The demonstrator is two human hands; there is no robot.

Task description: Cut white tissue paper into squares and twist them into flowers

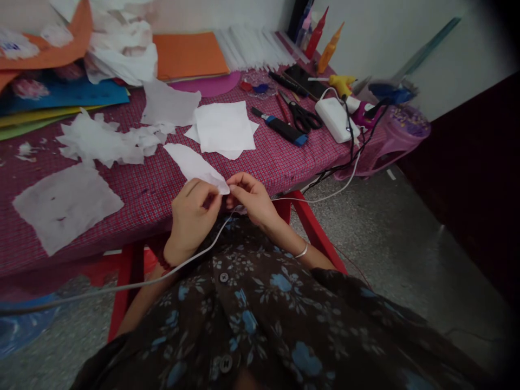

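Note:
A white tissue paper piece [195, 163] is held near the table's front edge, its far end pointing up and left. My left hand [194, 214] is closed, pinching the paper near its lower right end. At the paper's tip, my right hand [252, 200] is closed too, thumb and fingertips pressed on the corner. Just beyond the hands lies a stack of white paper squares [225, 127]. To the left are crumpled, jagged white paper [97, 138] and a flat thin square sheet [67, 200].
Right of the stack lie a utility knife [280, 127], scissors [303, 115], a white power bank-like box [337, 120] and a yellow glue gun [342, 84]. Coloured sheets [190, 56] sit at the back. A white cable [162, 277] crosses my lap. A pink stool [377, 154] stands right.

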